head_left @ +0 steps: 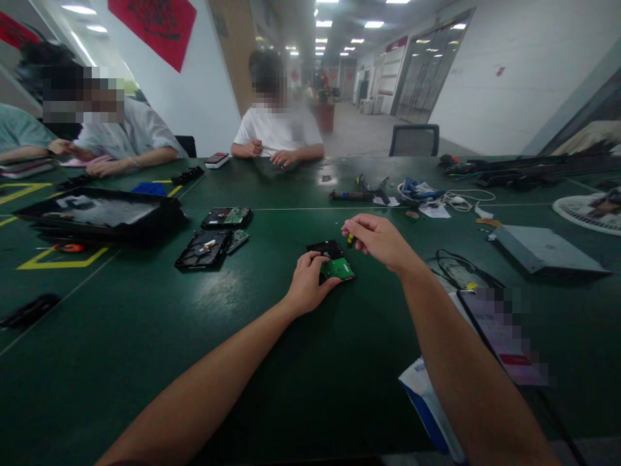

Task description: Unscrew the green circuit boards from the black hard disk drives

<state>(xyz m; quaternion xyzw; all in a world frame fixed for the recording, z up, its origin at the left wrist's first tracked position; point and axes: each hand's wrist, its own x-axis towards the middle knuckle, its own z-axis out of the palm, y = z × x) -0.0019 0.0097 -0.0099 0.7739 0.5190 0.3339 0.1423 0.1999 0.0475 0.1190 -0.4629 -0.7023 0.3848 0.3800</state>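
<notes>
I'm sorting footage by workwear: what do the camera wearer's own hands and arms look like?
The left hand and right hand are ungloved. Both forearms are uncovered, with no watch, bracelet or cable on either wrist. No ring can be made out.

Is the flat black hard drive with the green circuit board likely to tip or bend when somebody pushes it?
The flat black hard drive is unlikely to tip: it lies low on the dark green table. It is probably stiff, given its straight-edged, boxy body. Its exposed green circuit board may be fragile.
</notes>
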